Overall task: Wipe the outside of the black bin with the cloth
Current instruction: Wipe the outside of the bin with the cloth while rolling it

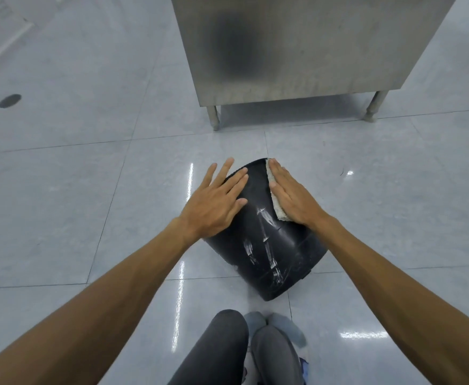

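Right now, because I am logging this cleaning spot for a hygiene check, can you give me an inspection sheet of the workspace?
Surface: glossy grey tiled floor, with light glare streaks.
Job's things: black bin lying on its side, with white scuff marks on its wall; pale cloth on its upper right side.
Clutter: one small dark speck on the floor, right of the bin.
Hands: left hand rests flat on the bin; right hand presses the cloth flat.
Cables: nothing seen.
Surroundings: steel cabinet on legs behind the bin; round floor drain at far left.
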